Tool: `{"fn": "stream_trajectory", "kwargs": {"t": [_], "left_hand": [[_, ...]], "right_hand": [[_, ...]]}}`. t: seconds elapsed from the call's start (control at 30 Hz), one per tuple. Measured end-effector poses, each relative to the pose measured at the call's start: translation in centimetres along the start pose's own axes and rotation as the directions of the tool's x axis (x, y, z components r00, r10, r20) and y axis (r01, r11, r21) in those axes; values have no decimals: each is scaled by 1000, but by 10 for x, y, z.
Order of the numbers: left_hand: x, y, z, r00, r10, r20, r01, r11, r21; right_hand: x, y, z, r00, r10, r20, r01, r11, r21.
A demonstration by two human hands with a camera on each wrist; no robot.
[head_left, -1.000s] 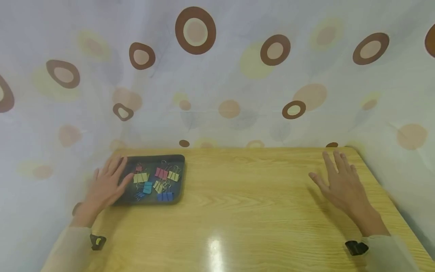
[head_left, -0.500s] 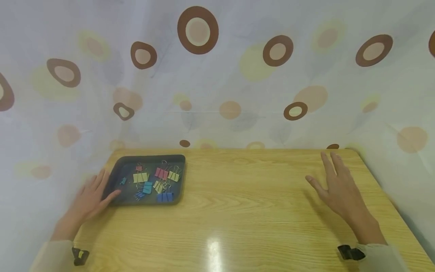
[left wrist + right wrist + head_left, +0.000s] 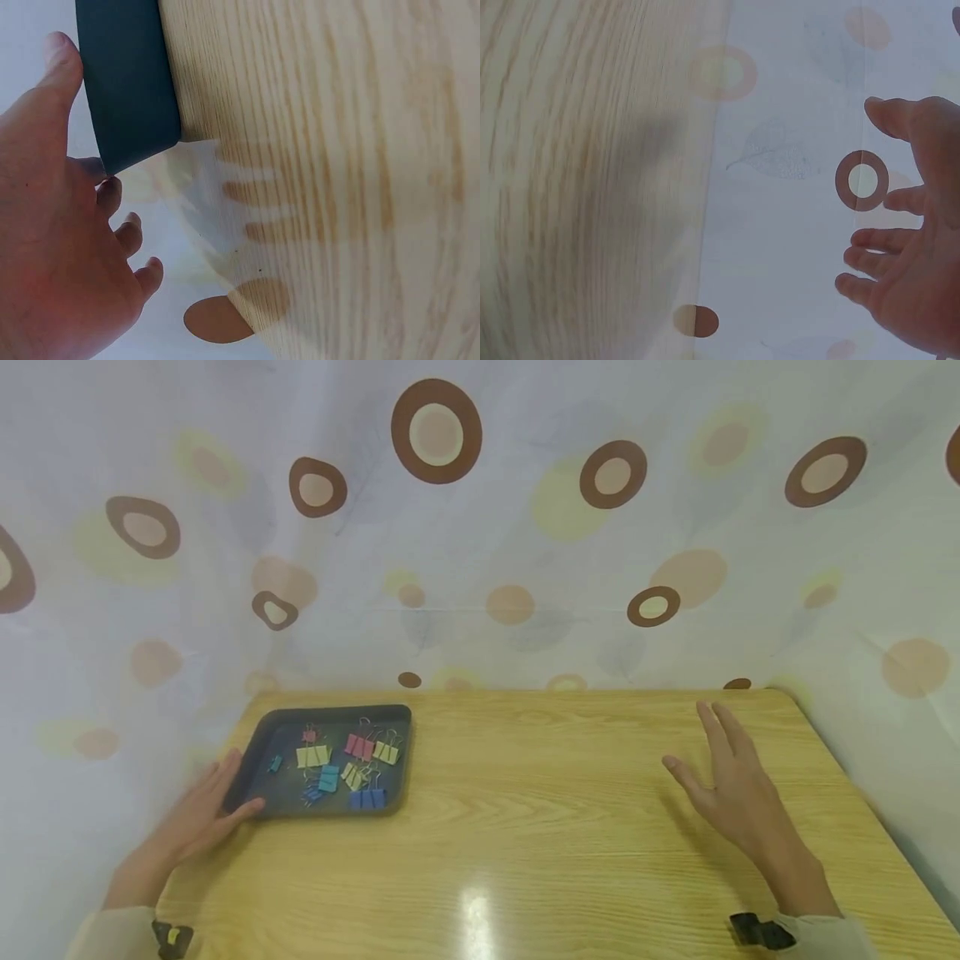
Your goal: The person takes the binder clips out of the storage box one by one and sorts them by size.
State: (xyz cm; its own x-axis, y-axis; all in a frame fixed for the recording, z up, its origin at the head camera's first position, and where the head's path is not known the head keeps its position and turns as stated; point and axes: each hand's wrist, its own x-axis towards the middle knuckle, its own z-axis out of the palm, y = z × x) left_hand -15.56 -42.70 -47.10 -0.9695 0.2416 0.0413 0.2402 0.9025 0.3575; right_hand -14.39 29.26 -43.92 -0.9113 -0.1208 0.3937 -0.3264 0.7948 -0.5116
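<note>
A dark tray (image 3: 285,806) lies at the left of the table and holds several binder clips. Among them are a pink clip (image 3: 359,746), a yellow clip (image 3: 312,757), a light-blue clip (image 3: 328,778) and a blue clip (image 3: 367,798). My left hand (image 3: 191,822) is at the tray's left side, fingers extended along it and thumb at the front left corner. In the left wrist view, the thumb and index finger of the left hand (image 3: 67,232) are right at the tray's wall (image 3: 135,82). My right hand (image 3: 738,793) hovers over the table's right side with fingers spread, holding nothing.
The wood-grain table (image 3: 517,827) spans the space between the hands. A white curtain (image 3: 510,527) with brown and yellow circles hangs behind it and along both sides. Black straps (image 3: 761,931) sit at the wrists.
My left hand has moved left and down from over the tray to its left side, uncovering a small teal clip. The right hand has drifted slightly left and turned more edge-on.
</note>
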Motion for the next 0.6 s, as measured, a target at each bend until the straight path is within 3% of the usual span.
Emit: {"fn": "stream_trajectory", "kwargs": {"t": [0.17, 0.3, 0.6], "left_hand": [[-1, 6, 7, 1000, -8, -10, 8, 1000, -3], [-1, 16, 16, 999, 4, -32, -4, 1000, -11], [10, 49, 29, 1000, 18, 12, -18, 998, -53]], "right_hand": [[3, -5, 9, 983, -109, -145, 116, 993, 37], [7, -10, 13, 965, -160, -208, 176, 983, 60], [10, -24, 23, 961, -173, -218, 202, 972, 122]]}}
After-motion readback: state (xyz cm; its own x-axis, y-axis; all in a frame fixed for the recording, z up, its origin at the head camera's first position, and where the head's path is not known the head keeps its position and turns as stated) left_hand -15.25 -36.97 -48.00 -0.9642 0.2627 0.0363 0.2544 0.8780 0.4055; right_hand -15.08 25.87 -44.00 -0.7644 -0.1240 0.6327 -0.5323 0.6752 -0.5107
